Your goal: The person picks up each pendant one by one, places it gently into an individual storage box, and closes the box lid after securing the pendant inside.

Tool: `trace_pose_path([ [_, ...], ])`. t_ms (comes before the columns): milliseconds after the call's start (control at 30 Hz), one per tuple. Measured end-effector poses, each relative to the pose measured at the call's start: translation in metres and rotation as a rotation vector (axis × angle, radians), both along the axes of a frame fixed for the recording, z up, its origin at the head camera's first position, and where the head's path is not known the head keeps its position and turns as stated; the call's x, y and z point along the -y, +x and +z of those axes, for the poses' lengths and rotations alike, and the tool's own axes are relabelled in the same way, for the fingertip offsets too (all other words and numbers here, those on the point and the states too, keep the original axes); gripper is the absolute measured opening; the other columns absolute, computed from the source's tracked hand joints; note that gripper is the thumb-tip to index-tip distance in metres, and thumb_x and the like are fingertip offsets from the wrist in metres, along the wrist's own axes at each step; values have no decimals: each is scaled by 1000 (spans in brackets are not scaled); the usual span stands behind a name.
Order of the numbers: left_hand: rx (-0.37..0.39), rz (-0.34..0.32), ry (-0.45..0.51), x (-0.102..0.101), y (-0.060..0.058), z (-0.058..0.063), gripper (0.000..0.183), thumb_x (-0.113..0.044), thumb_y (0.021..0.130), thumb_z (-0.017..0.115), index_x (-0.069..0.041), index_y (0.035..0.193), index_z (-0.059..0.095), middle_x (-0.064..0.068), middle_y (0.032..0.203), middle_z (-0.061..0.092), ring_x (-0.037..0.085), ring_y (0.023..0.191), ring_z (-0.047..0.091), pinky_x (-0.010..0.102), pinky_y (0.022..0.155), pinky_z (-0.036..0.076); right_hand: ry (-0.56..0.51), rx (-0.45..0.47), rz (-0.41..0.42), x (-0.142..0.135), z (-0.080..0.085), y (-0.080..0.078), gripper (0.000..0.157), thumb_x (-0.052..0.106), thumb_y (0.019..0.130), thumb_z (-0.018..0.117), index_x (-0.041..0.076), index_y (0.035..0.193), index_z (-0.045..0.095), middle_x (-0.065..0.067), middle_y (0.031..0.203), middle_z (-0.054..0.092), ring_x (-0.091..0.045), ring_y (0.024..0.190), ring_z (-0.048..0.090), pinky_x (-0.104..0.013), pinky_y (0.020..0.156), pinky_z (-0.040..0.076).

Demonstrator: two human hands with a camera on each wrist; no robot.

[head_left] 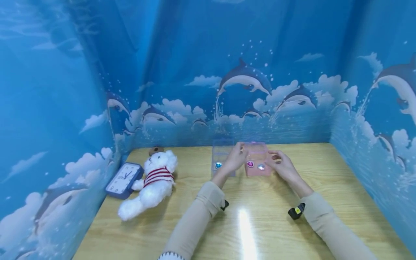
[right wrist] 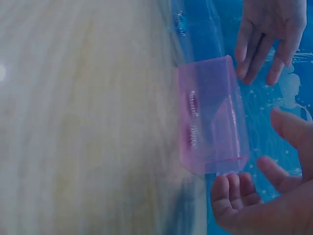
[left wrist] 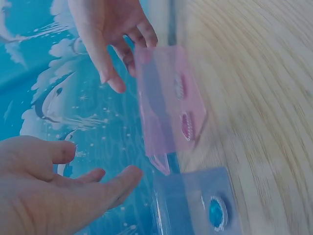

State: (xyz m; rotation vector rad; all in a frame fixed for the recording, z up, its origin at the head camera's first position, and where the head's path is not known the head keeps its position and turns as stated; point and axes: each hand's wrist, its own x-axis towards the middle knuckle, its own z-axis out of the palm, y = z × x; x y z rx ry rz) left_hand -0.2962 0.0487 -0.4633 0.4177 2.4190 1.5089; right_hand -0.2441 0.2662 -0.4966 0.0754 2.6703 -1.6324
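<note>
A see-through pink box [head_left: 258, 172] lies on the table, with a pink gem [head_left: 250, 164] and a clear gem [head_left: 261, 167] in it. Just left of it is a see-through bluish box [left wrist: 178, 198] that holds a blue gem [left wrist: 215, 213]. My left hand [head_left: 236, 159] hovers by the pink box's far left corner, thumb and fingers spread with nothing between them. On the other side, my right hand [head_left: 284, 167] has its fingertips [right wrist: 235, 184] right at the pink box's right end; its thumb stands apart from the box.
A white plush toy [head_left: 157, 191] in a red-striped top lies at the left, against a blue-framed clock [head_left: 124, 179]. A small brown object [head_left: 156, 150] sits behind the toy's head. Blue dolphin-print curtains [head_left: 182, 72] enclose the wooden table [head_left: 266, 216] at back and sides.
</note>
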Motion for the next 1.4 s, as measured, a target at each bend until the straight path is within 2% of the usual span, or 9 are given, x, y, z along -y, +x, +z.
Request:
trace_pose_path([
  [233,200,52,87,-7,1,7,75,-58,109,41,-11,166,24,18,173,27,39,161,28,61,131,27,-51,81,-54,-2,16,-19,77,51,114,28,-4,166,14,-35,165,29,-53,152,35,-63,123,38],
  [467,237,131,87,-20,-3,5,86,-66,105,38,-10,168,21,15,177,19,41,164,16,65,132,16,-134,209,7,1,20,-35,87,59,111,9,-9,165,-1,-42,165,21,-58,152,31,-63,125,36],
  [567,265,126,106,-21,-4,2,85,-66,106,37,-11,169,19,14,178,16,40,164,14,65,133,14,-124,196,9,4,20,-39,84,56,112,11,-13,159,21,-36,120,63,-43,112,68,-47,103,59],
  [633,301,121,152,-22,-4,1,86,-64,107,38,-9,169,17,15,178,14,40,164,16,63,133,17,-105,172,0,6,20,-40,77,54,113,13,-12,146,38,-13,87,61,-23,80,63,-34,79,58],
  [700,339,113,211,-21,-5,1,85,-61,108,39,-7,169,14,17,177,15,42,162,22,60,132,24,-84,143,-16,7,20,-40,73,52,114,16,-11,140,43,2,78,46,-12,69,46,-31,67,48],
  [800,375,103,294,-22,-6,0,83,-57,109,41,-5,168,15,20,176,15,43,160,27,58,130,30,-72,139,-32,9,21,-38,77,52,114,16,-12,154,32,-19,106,61,-28,96,61,-42,92,56],
  [933,399,110,335,-23,-7,-2,82,-56,109,43,-4,167,17,21,175,17,43,159,28,59,129,32,-86,165,-42,11,21,-36,83,54,113,15,-11,163,12,-38,158,37,-49,146,42,-58,126,37],
  [1200,367,151,325,-24,-8,-3,85,-59,107,46,-6,167,18,23,172,22,46,154,37,58,125,40,-189,170,-53,13,24,-32,81,57,112,16,-1,167,6,-32,165,30,-42,133,48,-52,106,52],
  [1400,318,148,308,-23,-8,-3,81,-61,107,42,-10,167,21,20,172,25,44,146,46,59,121,45,-255,189,-31,13,26,-30,83,63,109,7,8,170,-1,-28,173,17,-60,155,22,-69,125,33],
])
